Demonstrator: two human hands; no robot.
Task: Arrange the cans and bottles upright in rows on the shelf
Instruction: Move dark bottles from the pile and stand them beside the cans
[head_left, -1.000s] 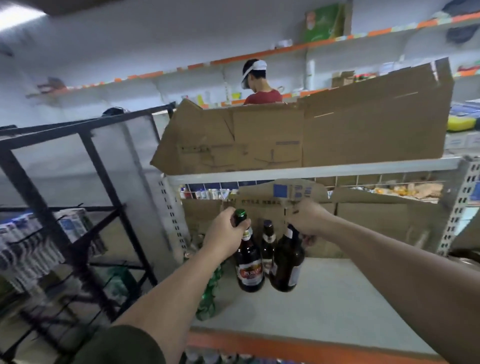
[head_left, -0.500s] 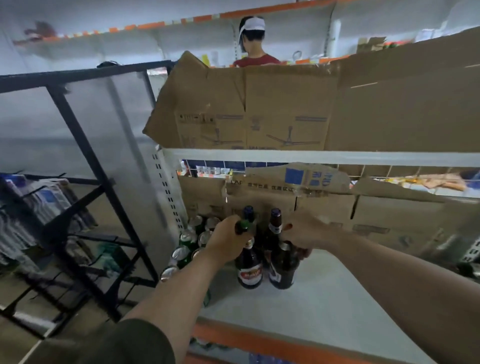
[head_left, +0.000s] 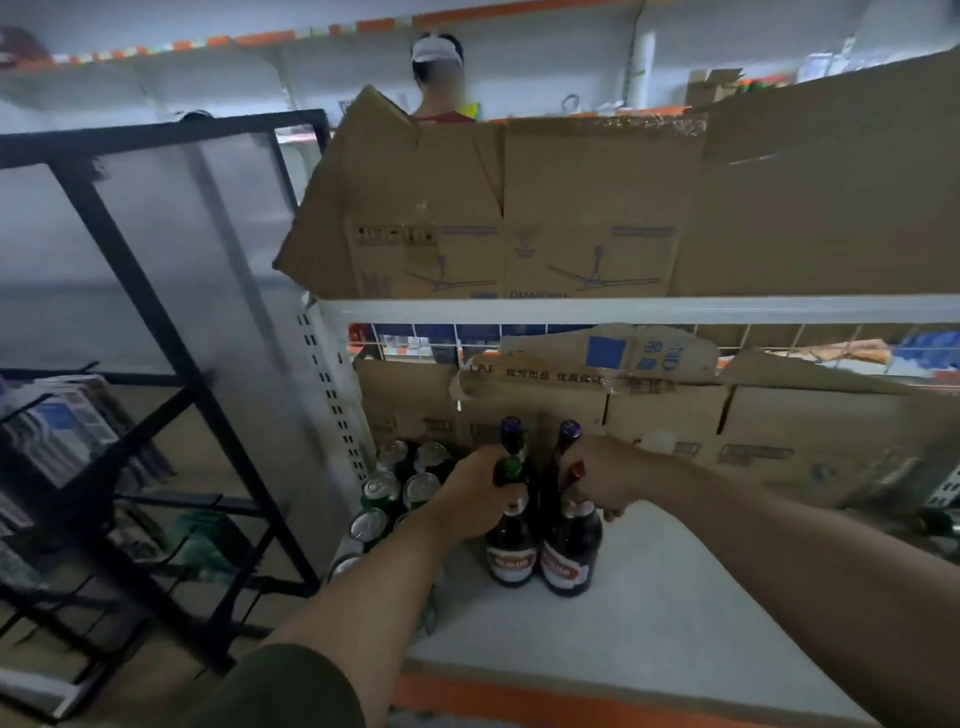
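Two dark brown bottles with red labels stand upright side by side on the white shelf (head_left: 649, 613). My left hand (head_left: 470, 493) grips the neck of the left bottle (head_left: 511, 553), which has a green cap. My right hand (head_left: 605, 478) grips the neck of the right bottle (head_left: 569, 558), which has a red-brown cap. Directly behind them stand two more dark bottles (head_left: 566, 436) with purple caps. To the left, several green cans (head_left: 382, 491) with silver tops stand in rows at the shelf's left end.
Flattened cardboard (head_left: 727, 426) lines the back of the shelf, under a white upper shelf rail (head_left: 623, 310) carrying cardboard boxes (head_left: 519, 218). A black metal rack (head_left: 156, 364) stands to the left. A person (head_left: 439, 78) is behind the boxes. The shelf's orange front edge (head_left: 571, 706) is near me.
Both hands have set the two bottles down on the shelf in front of the purple-capped pair, right of the cans. The camera has tilted down and moved closer.
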